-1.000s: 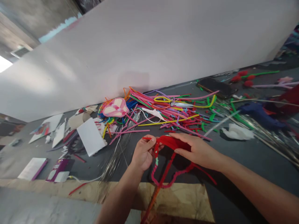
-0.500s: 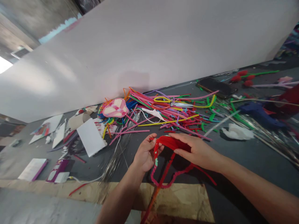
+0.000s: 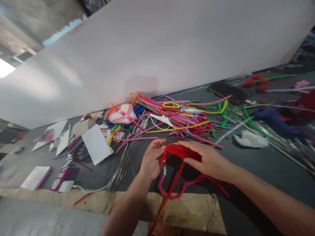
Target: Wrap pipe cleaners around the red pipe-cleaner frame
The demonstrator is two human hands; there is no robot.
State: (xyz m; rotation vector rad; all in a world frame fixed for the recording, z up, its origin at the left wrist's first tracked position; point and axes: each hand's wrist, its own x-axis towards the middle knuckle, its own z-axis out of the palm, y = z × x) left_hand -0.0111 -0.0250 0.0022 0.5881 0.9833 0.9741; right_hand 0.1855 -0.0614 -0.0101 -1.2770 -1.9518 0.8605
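Note:
Between my hands is a pipe-cleaner shape with red fuzzy rows at its top. A twisted pink and pale green outline loops below it, and a red-orange stem runs down toward me. My left hand pinches the upper left edge of the shape with thumb and fingers. Across its right side lies my right hand, fingers over the top and thumb underneath, closed on it. One loose red pipe-cleaner end sticks out at the lower right.
A heap of coloured pipe cleaners lies beyond my hands, with scissors and a pink heart-like piece on it. At right are a phone, a blue glue gun and crumpled tissue. A white box lies left.
Both hands keep their hold on the red pipe-cleaner shape. My left fingers have shifted very slightly at its edge, and the whole view has moved a little.

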